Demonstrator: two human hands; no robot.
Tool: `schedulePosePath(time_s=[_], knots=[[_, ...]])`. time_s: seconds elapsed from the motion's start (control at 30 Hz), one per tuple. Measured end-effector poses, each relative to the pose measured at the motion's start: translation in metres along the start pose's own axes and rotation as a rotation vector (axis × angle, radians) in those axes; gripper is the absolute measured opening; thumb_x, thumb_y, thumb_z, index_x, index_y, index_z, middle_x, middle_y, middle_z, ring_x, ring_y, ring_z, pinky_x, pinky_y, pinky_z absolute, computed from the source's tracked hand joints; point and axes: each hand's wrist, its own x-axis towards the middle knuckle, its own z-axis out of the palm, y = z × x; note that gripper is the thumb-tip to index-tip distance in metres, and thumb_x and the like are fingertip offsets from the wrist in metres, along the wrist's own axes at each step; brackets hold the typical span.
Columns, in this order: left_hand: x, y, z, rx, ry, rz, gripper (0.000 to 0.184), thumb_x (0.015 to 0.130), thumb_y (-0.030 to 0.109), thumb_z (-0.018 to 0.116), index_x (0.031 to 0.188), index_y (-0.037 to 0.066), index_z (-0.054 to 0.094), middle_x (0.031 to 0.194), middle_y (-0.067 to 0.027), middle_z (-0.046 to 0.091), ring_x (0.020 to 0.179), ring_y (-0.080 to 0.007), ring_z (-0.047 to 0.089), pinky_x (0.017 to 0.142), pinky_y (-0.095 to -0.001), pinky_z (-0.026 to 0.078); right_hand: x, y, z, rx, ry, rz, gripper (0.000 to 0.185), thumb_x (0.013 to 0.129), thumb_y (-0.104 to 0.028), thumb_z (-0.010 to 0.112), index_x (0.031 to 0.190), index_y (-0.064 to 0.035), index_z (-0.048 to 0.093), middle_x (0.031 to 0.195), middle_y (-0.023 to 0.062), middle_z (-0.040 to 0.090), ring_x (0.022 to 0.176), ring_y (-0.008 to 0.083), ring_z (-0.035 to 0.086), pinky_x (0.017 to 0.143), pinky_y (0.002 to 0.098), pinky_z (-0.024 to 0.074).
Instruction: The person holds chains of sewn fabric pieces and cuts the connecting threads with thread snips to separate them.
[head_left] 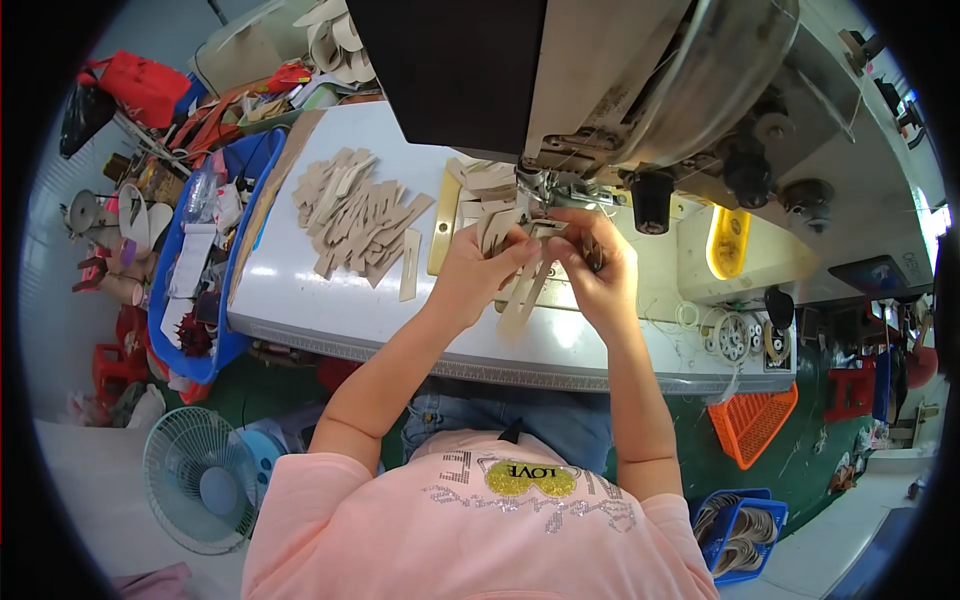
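Note:
My left hand (472, 272) is closed on several beige strips (494, 232), just in front of the sewing machine's presser foot (535, 188). My right hand (604, 272) pinches a beige piece at its thumb and forefinger, near the foot. Something dark and small shows among the right fingers; its kind is unclear. Below the hands hang pale strips (520, 305), pointing toward the table's front edge. A heap of loose beige strips (365, 215) lies left of my left hand, and more strips (480, 178) lie behind it.
The sewing machine head (640, 80) overhangs the white table (285, 295). A blue bin (250, 200) full of odds and ends stands left, a fan (205, 480) below it. At right are an orange basket (755, 425) and a blue basket (735, 575) holding curved pieces.

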Motion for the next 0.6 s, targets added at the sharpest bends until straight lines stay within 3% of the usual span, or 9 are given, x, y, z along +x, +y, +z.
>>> schedulePosePath(time_s=[0.23,0.33,0.43,0.6], knots=[[0.012,-0.001,0.003,-0.107,0.058,0.004,0.013,0.078,0.013,0.063,0.071,0.006,0.054,0.056,0.0038,0.046,0.047,-0.0035,0.038,0.044,-0.0197,0.029,0.003,0.015,-0.004,-0.031,0.094,-0.077,0.028,0.077,0.007,0.057,0.103,-0.0019,0.058,0.077,0.0039,0.063,0.069,0.0076,0.059,0.063,0.0228,0.0469],[0.018,0.000,-0.001,-0.156,0.074,-0.004,0.014,0.078,0.014,0.062,0.071,0.007,0.052,0.055,0.0034,0.045,0.046,-0.0043,0.037,0.044,-0.0200,0.029,0.007,0.033,-0.008,-0.218,0.104,-0.318,0.040,0.071,0.012,0.054,0.107,-0.0047,0.059,0.072,0.0059,0.062,0.063,0.0122,0.060,0.059,0.0247,0.0476],[0.021,-0.002,0.000,-0.187,0.098,-0.023,0.014,0.078,0.015,0.061,0.072,0.007,0.051,0.055,0.0034,0.044,0.046,-0.0045,0.037,0.044,-0.0201,0.029,0.008,0.031,-0.010,-0.453,0.080,-0.400,0.053,0.061,0.014,0.050,0.108,-0.0089,0.059,0.067,0.0082,0.059,0.059,0.0192,0.060,0.057,0.0275,0.0476],[0.021,0.001,0.004,-0.191,0.135,-0.032,0.014,0.079,0.016,0.061,0.074,0.007,0.051,0.055,0.0032,0.044,0.047,-0.0046,0.037,0.044,-0.0200,0.029,0.007,0.012,-0.007,-0.622,0.070,-0.336,0.059,0.057,0.010,0.050,0.109,-0.0153,0.059,0.066,0.0073,0.058,0.058,0.0233,0.059,0.055,0.0314,0.0472]])
